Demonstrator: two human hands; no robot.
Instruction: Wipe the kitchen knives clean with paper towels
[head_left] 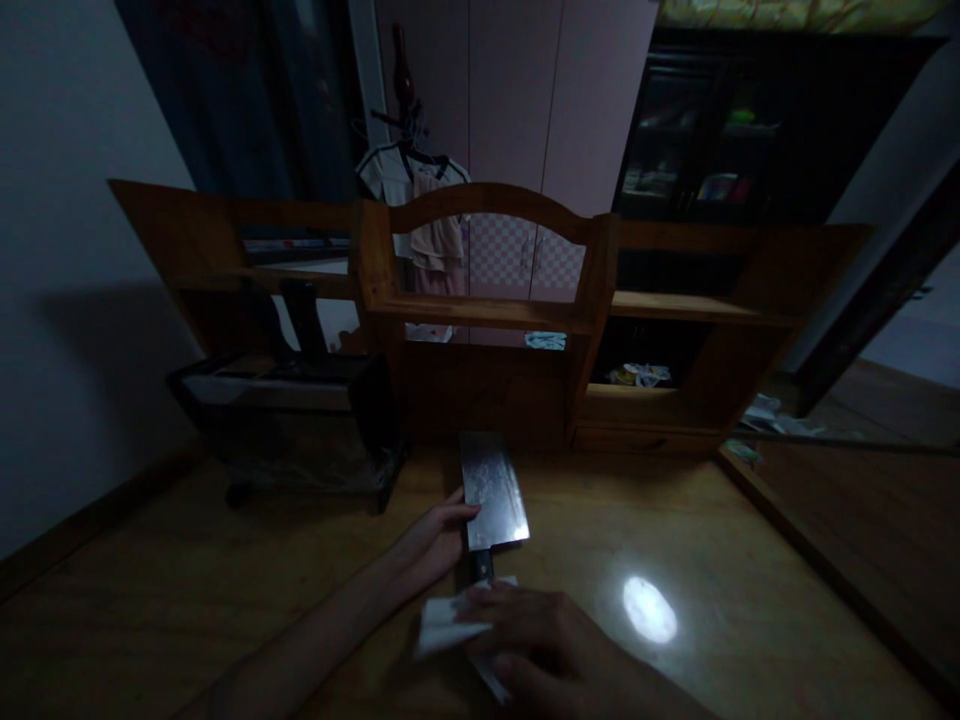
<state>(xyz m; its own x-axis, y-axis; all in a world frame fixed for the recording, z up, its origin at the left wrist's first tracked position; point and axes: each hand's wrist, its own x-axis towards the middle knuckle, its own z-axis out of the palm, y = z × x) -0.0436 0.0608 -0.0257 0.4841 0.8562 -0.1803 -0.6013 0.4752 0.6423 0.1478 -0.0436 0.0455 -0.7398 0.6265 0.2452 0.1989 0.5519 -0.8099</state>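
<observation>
A wide cleaver [493, 490] lies flat on the wooden desk [705, 540], its blade pointing away from me. My left hand [433, 541] rests beside the blade's left edge, fingertips touching it near the heel. My right hand [541, 632] covers the dark handle and presses a white cloth or tissue [444, 624] against it, fingers curled over the cloth. The handle is mostly hidden under that hand.
A wooden shelf unit [487, 310] stands along the desk's far edge. A black rack [292, 400] sits at the left. A bright light spot [649, 608] reflects on the desktop right of my hands. Dark cabinets [735, 130] stand behind.
</observation>
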